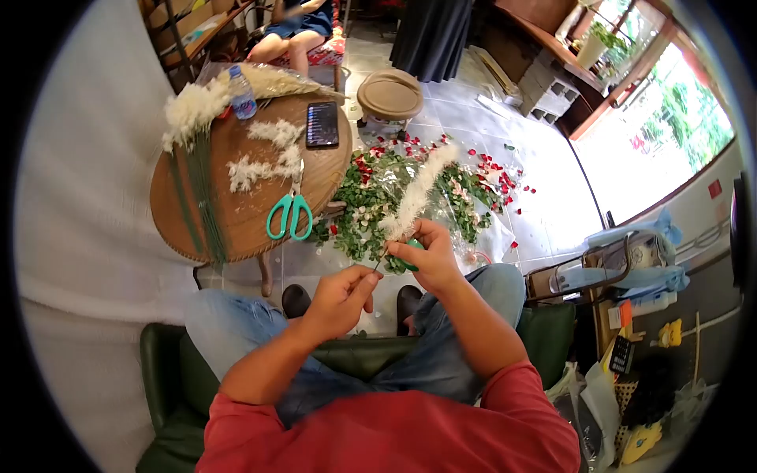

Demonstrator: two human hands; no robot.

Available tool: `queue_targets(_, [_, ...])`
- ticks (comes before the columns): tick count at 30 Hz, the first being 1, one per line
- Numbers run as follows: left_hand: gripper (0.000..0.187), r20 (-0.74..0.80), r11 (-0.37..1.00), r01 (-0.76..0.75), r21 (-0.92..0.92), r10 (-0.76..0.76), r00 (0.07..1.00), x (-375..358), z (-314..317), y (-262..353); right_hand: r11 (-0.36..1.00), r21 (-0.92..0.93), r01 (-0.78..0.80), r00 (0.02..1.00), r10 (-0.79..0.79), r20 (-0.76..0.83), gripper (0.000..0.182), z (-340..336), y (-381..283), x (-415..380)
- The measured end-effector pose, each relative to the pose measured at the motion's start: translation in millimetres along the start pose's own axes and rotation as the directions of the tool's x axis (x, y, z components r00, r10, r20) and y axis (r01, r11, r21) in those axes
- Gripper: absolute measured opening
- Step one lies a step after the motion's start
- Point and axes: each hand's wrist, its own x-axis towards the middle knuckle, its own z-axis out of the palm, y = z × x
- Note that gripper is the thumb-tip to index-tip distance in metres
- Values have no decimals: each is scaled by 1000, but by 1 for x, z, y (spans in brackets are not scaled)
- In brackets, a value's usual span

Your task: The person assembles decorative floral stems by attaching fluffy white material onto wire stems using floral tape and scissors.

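A white fluffy strand (422,189) slants up and away from my hands above the leaves on the floor. My right hand (432,256) is closed around its lower end, and a green item (411,251), perhaps a roll of tape, shows against the palm. With thumb and forefinger my left hand (341,298) pinches the thin stem (380,263) below the fluff. On the round wooden table (229,154) lie turquoise-handled scissors (289,216), loose white fluffy pieces (272,162) and a bundle of green stems (206,209) topped with white fluff.
A phone (322,124) and a water bottle (242,93) are on the table. Leaves and red petals (363,209) litter the tiled floor near a brown stool (390,93). Another person (292,39) sits at the back. A metal rack (607,268) stands at right.
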Motion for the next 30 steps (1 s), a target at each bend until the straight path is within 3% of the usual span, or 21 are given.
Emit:
queue_targets(2, [21,-46,1000,-11,16,12,999,0,-1,-2,1000,-25,-11,999,12,46,17,4,4,-4])
queue_targets(4, [19,-119,986,-162,-45,156,981,2,2,-10,999,-49,-16,997,19,79,16,6,6,-5])
queue_targets(11, [11,-295,973,-229,32,229,928,2,8,-12,1000,-29,-2,996,4,87,16,14,13,-7])
queue_targets(16, [8,-359,987,-160,2,150,921,2,4,-13,991,-131,25,995,-12,101,14,15,11,-8])
queue_targets(18, [8,-371,986,-166,-5,153,916,2,2,-11,986,-137,96,979,-69,189,10,17,12,-9])
queue_targets(20, [8,-381,985,-172,-13,154,912,3,1,-10,994,-100,34,978,-13,206,9,21,10,-13])
queue_targets(23, [9,-381,972,-177,-157,105,918,5,0,-7,998,-59,-26,972,39,233,8,21,14,-14])
queue_targets(25, [9,-342,955,-88,-282,-14,940,5,-1,-5,998,-52,-26,970,38,241,8,19,19,-15])
queue_targets(28, [9,-334,974,-81,-211,6,943,4,4,-5,993,-119,6,980,18,199,8,19,23,-15])
queue_targets(30, [9,-302,977,-56,-208,-10,953,2,3,-5,974,-154,169,972,-138,193,8,24,24,-16])
